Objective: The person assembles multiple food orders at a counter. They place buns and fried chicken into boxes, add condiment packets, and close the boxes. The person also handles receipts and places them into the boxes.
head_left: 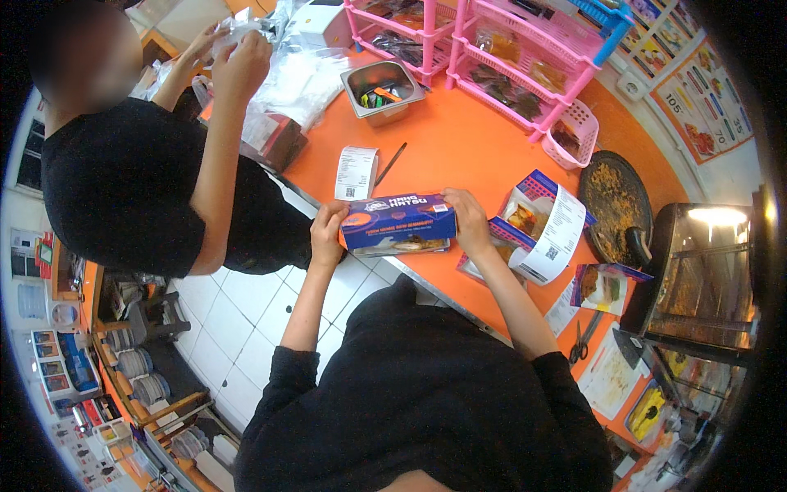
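Observation:
Between my hands is a blue and orange printed food box (399, 222), held level at the table's front edge. My left hand (329, 227) grips its left end, and my right hand (467, 220) closes on its right end. Some food shows along the box's near side, too small to name. Right of my right hand sits another blue food box (523, 215) with food in it, and a curled paper receipt (554, 238) lies over it. Just beyond the held box lie a flat receipt (356, 174) and a dark pen (391, 165).
A co-worker (123, 180) stands at the left, handling clear plastic. Behind the table's middle is a metal tub (383, 90) of packets, beside pink tiered racks (525, 74). At right are a round dark tray (615, 197), scissors (583, 338), a knife (630, 348) and a lit glass warmer (705, 271).

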Demonstrator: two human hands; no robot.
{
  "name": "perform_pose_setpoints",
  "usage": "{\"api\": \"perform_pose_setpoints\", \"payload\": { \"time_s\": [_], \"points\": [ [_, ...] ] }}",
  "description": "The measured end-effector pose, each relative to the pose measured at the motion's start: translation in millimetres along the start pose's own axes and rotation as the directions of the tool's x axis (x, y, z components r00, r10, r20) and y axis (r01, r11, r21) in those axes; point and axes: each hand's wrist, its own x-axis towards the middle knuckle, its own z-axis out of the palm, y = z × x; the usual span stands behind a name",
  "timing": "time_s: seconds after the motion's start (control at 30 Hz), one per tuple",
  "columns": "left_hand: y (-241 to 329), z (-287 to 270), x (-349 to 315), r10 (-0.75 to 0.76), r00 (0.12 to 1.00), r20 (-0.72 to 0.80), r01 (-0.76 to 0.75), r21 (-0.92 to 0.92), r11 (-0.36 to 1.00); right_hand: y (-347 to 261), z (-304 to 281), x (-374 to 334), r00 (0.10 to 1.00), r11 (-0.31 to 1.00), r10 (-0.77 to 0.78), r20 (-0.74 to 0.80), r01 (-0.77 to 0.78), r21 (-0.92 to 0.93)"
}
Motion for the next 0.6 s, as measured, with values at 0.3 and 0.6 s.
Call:
{"api": "perform_pose_setpoints", "payload": {
  "time_s": [0.3,0.6],
  "points": [
    [4,-31,-25,-0.174,0.877,0.448,0.146,0.098,0.984,-30,-35,-12,0.911,0.989,0.147,0.384,-0.143,-0.039],
    [33,-43,-19,-0.441,0.625,0.645,0.681,-0.173,0.712,-54,-55,2,0.639,0.942,0.274,0.719,-0.03,-0.333]
  ]
}}
